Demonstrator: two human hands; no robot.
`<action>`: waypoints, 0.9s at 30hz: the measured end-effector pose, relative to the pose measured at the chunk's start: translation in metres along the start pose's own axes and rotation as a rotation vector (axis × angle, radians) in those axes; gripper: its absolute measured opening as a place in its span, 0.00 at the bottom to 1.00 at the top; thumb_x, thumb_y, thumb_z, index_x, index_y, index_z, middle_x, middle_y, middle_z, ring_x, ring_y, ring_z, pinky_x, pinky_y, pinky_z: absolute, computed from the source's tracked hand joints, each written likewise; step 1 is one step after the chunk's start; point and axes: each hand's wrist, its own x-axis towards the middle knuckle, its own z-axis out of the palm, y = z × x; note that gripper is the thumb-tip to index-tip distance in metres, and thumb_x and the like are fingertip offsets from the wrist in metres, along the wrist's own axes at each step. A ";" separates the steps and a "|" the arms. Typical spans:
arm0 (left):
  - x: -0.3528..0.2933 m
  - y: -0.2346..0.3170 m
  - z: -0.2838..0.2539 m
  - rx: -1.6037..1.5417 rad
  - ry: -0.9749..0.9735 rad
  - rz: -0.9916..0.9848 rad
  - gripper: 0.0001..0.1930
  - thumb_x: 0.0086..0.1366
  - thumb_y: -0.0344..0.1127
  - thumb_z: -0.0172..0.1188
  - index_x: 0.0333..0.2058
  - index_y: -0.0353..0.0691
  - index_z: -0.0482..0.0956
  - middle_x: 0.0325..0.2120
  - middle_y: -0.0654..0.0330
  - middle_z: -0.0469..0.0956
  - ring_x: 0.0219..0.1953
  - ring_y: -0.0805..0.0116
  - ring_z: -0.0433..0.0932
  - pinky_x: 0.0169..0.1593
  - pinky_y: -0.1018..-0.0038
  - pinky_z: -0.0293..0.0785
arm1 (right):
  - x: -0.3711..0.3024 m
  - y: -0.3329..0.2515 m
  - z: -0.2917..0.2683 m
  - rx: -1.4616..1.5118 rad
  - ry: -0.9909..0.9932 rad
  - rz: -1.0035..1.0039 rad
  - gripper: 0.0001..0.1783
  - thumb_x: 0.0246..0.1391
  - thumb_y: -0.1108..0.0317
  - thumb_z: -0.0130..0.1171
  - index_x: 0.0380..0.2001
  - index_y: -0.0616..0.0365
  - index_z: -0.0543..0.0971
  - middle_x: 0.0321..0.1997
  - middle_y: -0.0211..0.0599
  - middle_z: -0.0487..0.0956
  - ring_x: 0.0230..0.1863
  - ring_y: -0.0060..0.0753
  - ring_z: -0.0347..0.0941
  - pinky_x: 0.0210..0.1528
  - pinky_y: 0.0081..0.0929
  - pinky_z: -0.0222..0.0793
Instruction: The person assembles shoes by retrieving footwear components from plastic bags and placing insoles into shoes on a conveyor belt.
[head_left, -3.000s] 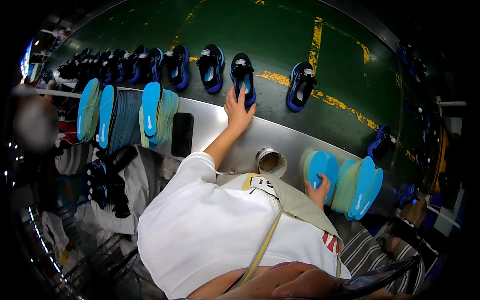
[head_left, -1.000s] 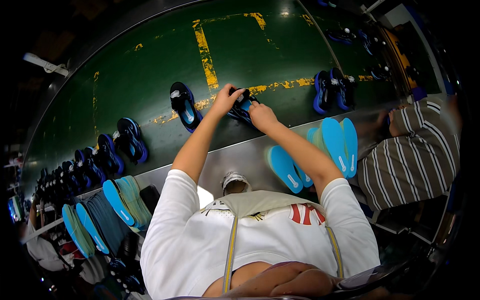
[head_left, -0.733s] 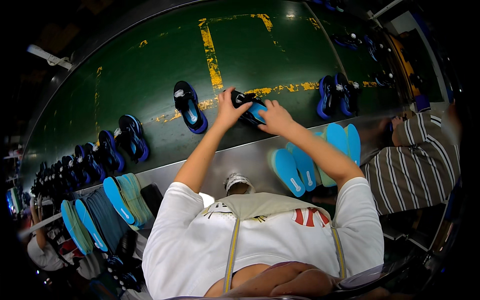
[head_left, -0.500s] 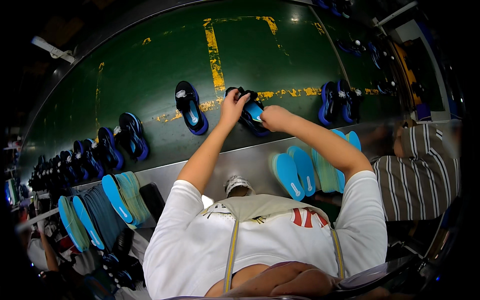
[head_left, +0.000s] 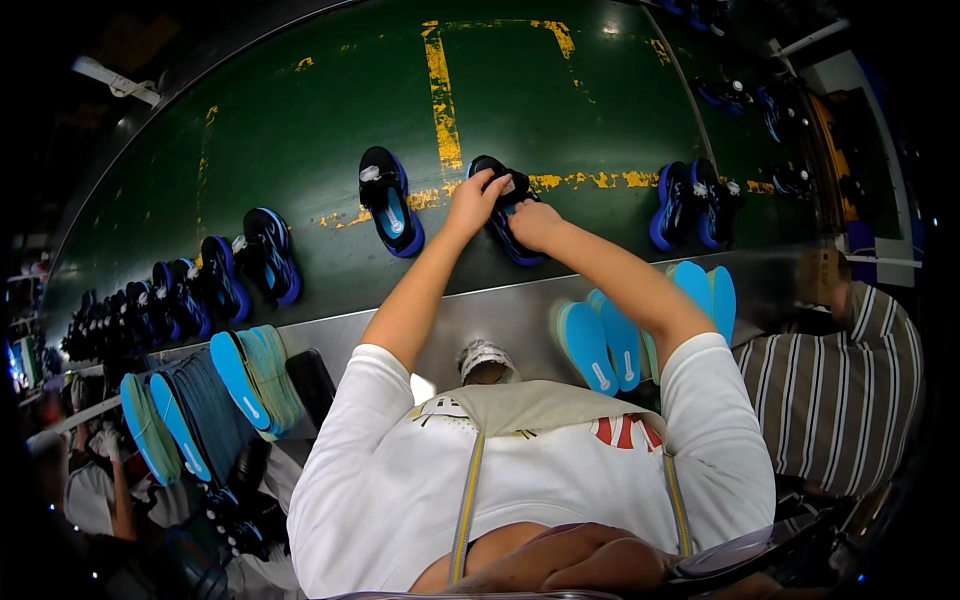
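Note:
A black shoe with a blue sole point(head_left: 486, 164) stands on the green surface in front of me, toe away from me. My left hand point(head_left: 474, 203) grips its upper by the tongue. My right hand point(head_left: 534, 225) is closed at the shoe's opening, with its fingertips inside and hidden. The blue insole it holds is almost wholly covered by the shoe and hand. Just left of my hands stands the matching shoe point(head_left: 377, 160), with a light-blue insole point(head_left: 395, 215) lying inside it and white stuffing near its tongue.
More black-and-blue shoes point(head_left: 270, 255) line the left side, and a pair point(head_left: 672, 205) stands to the right. Stacks of blue insoles point(head_left: 238, 378) hang over the near edge at left; others point(head_left: 585, 345) lie at right. A person in a striped garment point(head_left: 825, 400) is close on my right.
My right hand has moved inward and forward over the shoe's opening, and the blue insole has slid deeper, nearly out of sight. My left hand remains at the tongue. The view has shifted slightly.

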 end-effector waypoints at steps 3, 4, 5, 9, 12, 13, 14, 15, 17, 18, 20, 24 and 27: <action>0.008 -0.019 0.001 -0.020 -0.091 -0.016 0.13 0.54 0.40 0.51 0.26 0.34 0.72 0.17 0.61 0.71 0.19 0.78 0.67 0.23 0.80 0.63 | -0.001 -0.001 -0.011 -0.117 -0.159 -0.078 0.14 0.42 0.67 0.44 0.31 0.59 0.75 0.42 0.39 0.69 0.44 0.36 0.63 0.44 0.27 0.60; 0.010 -0.022 0.002 -0.034 -0.104 -0.031 0.13 0.54 0.40 0.50 0.26 0.34 0.72 0.18 0.61 0.71 0.20 0.78 0.67 0.23 0.81 0.64 | -0.001 0.000 -0.014 -0.158 -0.205 -0.105 0.14 0.43 0.67 0.44 0.32 0.59 0.75 0.43 0.39 0.68 0.45 0.35 0.61 0.45 0.27 0.60; 0.011 -0.024 0.003 -0.048 -0.117 -0.045 0.13 0.55 0.40 0.50 0.27 0.34 0.72 0.18 0.62 0.72 0.20 0.79 0.67 0.24 0.81 0.64 | 0.000 0.001 -0.015 -0.200 -0.251 -0.134 0.14 0.43 0.66 0.44 0.32 0.59 0.75 0.45 0.39 0.67 0.46 0.35 0.60 0.46 0.27 0.59; 0.015 -0.028 0.011 0.029 0.115 0.062 0.12 0.51 0.39 0.54 0.31 0.36 0.70 0.27 0.54 0.68 0.28 0.65 0.69 0.29 0.74 0.65 | 0.015 0.005 0.001 -0.177 -0.186 -0.114 0.13 0.42 0.68 0.44 0.28 0.59 0.76 0.39 0.41 0.71 0.42 0.38 0.65 0.43 0.28 0.62; 0.013 -0.007 0.015 0.083 0.321 0.159 0.12 0.49 0.35 0.55 0.32 0.37 0.68 0.32 0.50 0.63 0.34 0.56 0.68 0.34 0.69 0.66 | 0.019 0.012 0.006 -0.105 -0.193 -0.116 0.12 0.41 0.69 0.45 0.26 0.60 0.77 0.34 0.43 0.73 0.39 0.39 0.68 0.40 0.28 0.64; 0.010 0.001 0.013 0.088 0.349 0.158 0.13 0.49 0.33 0.55 0.33 0.37 0.67 0.34 0.50 0.62 0.35 0.54 0.67 0.35 0.68 0.66 | 0.013 0.013 0.002 -0.169 -0.173 -0.194 0.11 0.41 0.70 0.45 0.26 0.60 0.77 0.33 0.43 0.74 0.38 0.39 0.69 0.38 0.28 0.65; 0.008 0.000 0.015 0.169 0.297 0.253 0.13 0.48 0.32 0.55 0.34 0.38 0.66 0.33 0.50 0.62 0.35 0.53 0.67 0.35 0.68 0.66 | 0.008 0.014 -0.001 -0.232 -0.152 -0.271 0.11 0.40 0.70 0.45 0.25 0.60 0.77 0.32 0.44 0.74 0.37 0.39 0.69 0.37 0.28 0.65; 0.008 -0.001 0.014 0.250 0.245 0.353 0.13 0.48 0.31 0.55 0.34 0.38 0.66 0.33 0.50 0.62 0.34 0.53 0.67 0.35 0.67 0.66 | 0.004 0.013 -0.003 -0.138 -0.180 -0.208 0.15 0.42 0.66 0.42 0.24 0.62 0.76 0.33 0.45 0.74 0.39 0.39 0.68 0.47 0.30 0.58; 0.005 -0.012 0.010 0.505 0.117 0.516 0.16 0.45 0.28 0.55 0.35 0.39 0.64 0.34 0.52 0.62 0.34 0.52 0.67 0.35 0.65 0.67 | -0.012 0.006 -0.032 0.053 -0.322 -0.211 0.19 0.43 0.61 0.38 0.22 0.63 0.76 0.30 0.46 0.74 0.39 0.38 0.68 0.54 0.32 0.47; 0.003 -0.009 0.011 0.495 0.084 0.506 0.16 0.45 0.29 0.56 0.35 0.38 0.63 0.34 0.52 0.62 0.33 0.52 0.67 0.34 0.65 0.67 | -0.021 0.005 -0.039 0.156 -0.394 -0.199 0.22 0.44 0.59 0.36 0.21 0.64 0.76 0.29 0.46 0.74 0.39 0.38 0.68 0.58 0.33 0.41; -0.001 -0.002 0.014 0.473 0.014 0.485 0.16 0.45 0.30 0.57 0.34 0.37 0.63 0.34 0.53 0.62 0.33 0.52 0.68 0.34 0.65 0.67 | -0.029 0.007 -0.019 0.230 -0.351 -0.143 0.28 0.43 0.53 0.32 0.22 0.66 0.76 0.27 0.46 0.74 0.40 0.36 0.67 0.60 0.34 0.25; 0.004 0.006 0.018 0.671 -0.080 0.425 0.21 0.41 0.27 0.60 0.33 0.34 0.60 0.32 0.49 0.61 0.33 0.49 0.67 0.34 0.64 0.66 | -0.035 -0.006 -0.012 0.118 -0.231 -0.067 0.24 0.39 0.52 0.41 0.22 0.64 0.77 0.26 0.42 0.75 0.37 0.32 0.70 0.60 0.31 0.26; 0.013 0.008 0.011 0.736 -0.179 0.407 0.16 0.45 0.29 0.56 0.31 0.34 0.59 0.31 0.48 0.61 0.31 0.49 0.68 0.33 0.62 0.67 | -0.035 -0.005 0.016 0.096 0.064 -0.074 0.14 0.38 0.64 0.45 0.22 0.63 0.75 0.23 0.42 0.75 0.33 0.32 0.71 0.60 0.28 0.33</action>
